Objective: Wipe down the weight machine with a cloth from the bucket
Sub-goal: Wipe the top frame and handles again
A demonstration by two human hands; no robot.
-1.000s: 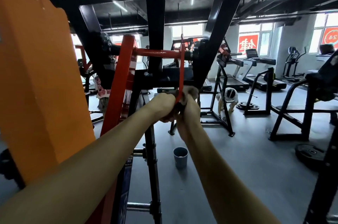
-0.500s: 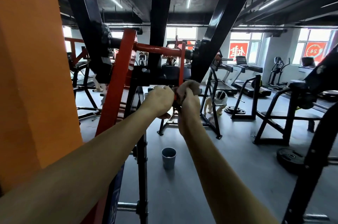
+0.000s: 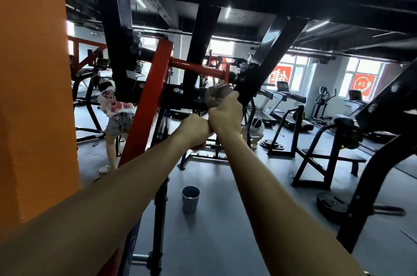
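Cloth [image 3: 217, 95] sits bunched in your right hand [image 3: 225, 115], bulging above your curled fingers [image 3: 234, 96] at the foot of the thin red bar [image 3: 226, 72]. That hand has climbed since a moment ago and now sits higher than your left hand [image 3: 196, 130], further below the bar. Its fingers curl out of sight, so what they hold cannot be told. Your bucket [image 3: 190, 199] stands on the floor, well below the bar.

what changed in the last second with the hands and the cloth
The right hand has slid the cloth up the thin red bar toward the red crossbar; the left hand now sits below it instead of alongside. Unchanged: the right hand's grip on the cloth, the bucket on the floor.
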